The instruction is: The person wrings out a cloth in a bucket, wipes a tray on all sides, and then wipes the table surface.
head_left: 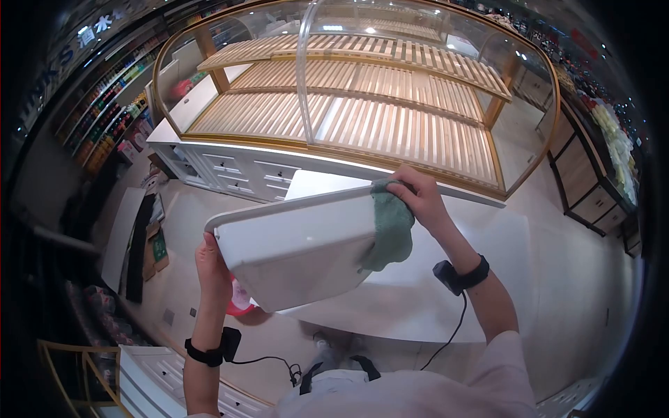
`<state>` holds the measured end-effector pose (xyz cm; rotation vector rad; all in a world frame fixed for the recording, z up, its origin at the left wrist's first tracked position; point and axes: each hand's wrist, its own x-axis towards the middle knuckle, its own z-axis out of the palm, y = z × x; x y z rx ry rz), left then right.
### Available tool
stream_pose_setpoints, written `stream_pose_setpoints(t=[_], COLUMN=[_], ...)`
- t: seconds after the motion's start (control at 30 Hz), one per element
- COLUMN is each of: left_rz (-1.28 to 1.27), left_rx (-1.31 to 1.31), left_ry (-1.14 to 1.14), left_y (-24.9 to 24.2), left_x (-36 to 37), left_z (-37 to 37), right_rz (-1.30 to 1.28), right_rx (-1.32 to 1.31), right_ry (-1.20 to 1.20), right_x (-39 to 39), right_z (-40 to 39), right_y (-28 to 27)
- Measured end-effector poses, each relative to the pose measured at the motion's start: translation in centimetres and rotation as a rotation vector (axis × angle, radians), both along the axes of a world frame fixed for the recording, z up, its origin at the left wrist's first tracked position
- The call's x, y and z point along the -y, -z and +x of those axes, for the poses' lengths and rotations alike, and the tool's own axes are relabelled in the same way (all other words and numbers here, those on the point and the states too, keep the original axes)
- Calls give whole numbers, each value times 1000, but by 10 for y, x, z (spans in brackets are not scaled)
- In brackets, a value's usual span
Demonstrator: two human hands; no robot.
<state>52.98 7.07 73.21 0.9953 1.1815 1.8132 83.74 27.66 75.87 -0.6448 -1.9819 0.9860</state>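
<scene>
Head view: only view, looks down over both forearms in a shop.
Left hand [211, 268]: grips the lower left edge of a white rectangular plastic tray [296, 247]; fingers closed around the rim, thumb side toward the camera.
Right hand [418, 198]: fingers closed on a green terry cloth [390, 230], pressing it on the tray's upper right corner.
Tray: held up in the air between both hands, tilted, left end lower, underside facing the camera, above the white tabletop [529, 265].
Cloth: draped over the tray's right edge, hanging down onto its face.
Wrists: black strap with small black device on each wrist [209, 352], cable running from each toward the body.
Behind: large curved glass display case [362, 90] with light wooden slatted shelves, standing on a white cabinet with drawers [237, 174].
Left side: shelves of bottles [104, 118] along the wall, well apart from the hands.
Floor: pale, red object [240, 299] partly hidden below the tray, cannot tell what it is.
</scene>
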Motion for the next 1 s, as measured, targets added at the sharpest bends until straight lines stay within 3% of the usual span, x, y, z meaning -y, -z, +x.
stream_pose_setpoints(t=[0.2,0.3,0.43,0.53,0.63,0.73,0.87,1.0], left_rz=[-30,-153,-187,-280,-263,-156,-154,-135], left_rx=[-84,-445,-1091,-1179,-1169,-1243,-1213,-1240], left_ry=[-126,-85,-19,-35,-193,-399,-433,-443], left_y=[-1,-13,-65,-59,-43,-38,-22,-26], left_x=[6,10,-6,-23,-37,-36,-34,-34], left_z=[-17,-41,-13,12,24,35,40,43], right_rz=[200,315,453,502,535,579,660,600], right_rx=[8,10,47,68,37,215,425,390], right_ry=[8,5,-24,-34,-64,33,123,93], right_x=[8,15,18,24,23,19,31,35], right_z=[-13,-21,-37,-51,-59,-57,-60,-58], right_y=[-31,-39,-39,-40,-35,-29,-14,-10])
